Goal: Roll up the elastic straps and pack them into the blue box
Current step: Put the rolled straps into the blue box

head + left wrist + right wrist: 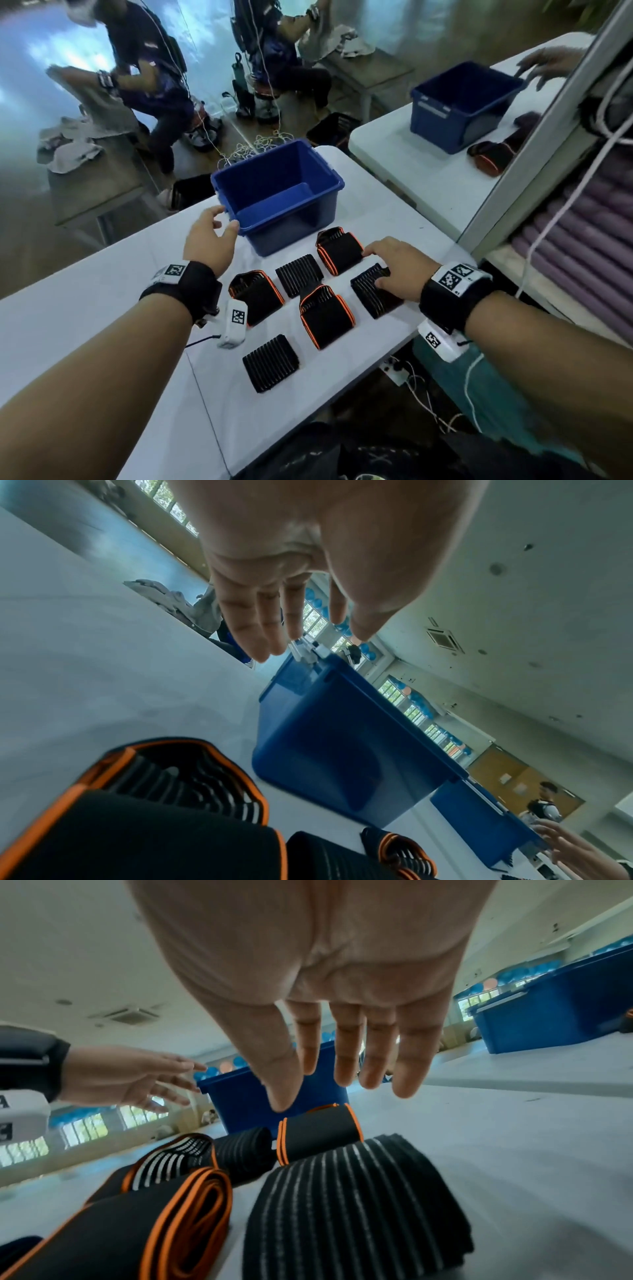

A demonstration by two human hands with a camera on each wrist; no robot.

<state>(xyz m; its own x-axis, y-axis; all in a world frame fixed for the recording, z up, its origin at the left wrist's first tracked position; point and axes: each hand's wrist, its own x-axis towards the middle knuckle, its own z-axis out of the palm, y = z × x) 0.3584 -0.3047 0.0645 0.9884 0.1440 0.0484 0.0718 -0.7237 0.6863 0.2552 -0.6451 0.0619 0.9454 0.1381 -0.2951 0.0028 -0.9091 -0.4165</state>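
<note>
Six folded black straps (327,315) lie before the empty blue box (281,195).

workroom with white tables and a mirror.
white table (102,291) in front; mirror (479,102) at right. two seated people (147,68) at grey tables (96,192) behind, cloths (68,147) piled there. windows (421,718) along far wall; ceiling vent (445,639); glossy floor.

Your blue box (294,212) is smooth, glossy plastic. The elastic straps (327,315) are matt black woven cloth, some ribbed with pale threads, some edged in orange binding. Your desk (85,301) has a smooth, matt white top.
</note>
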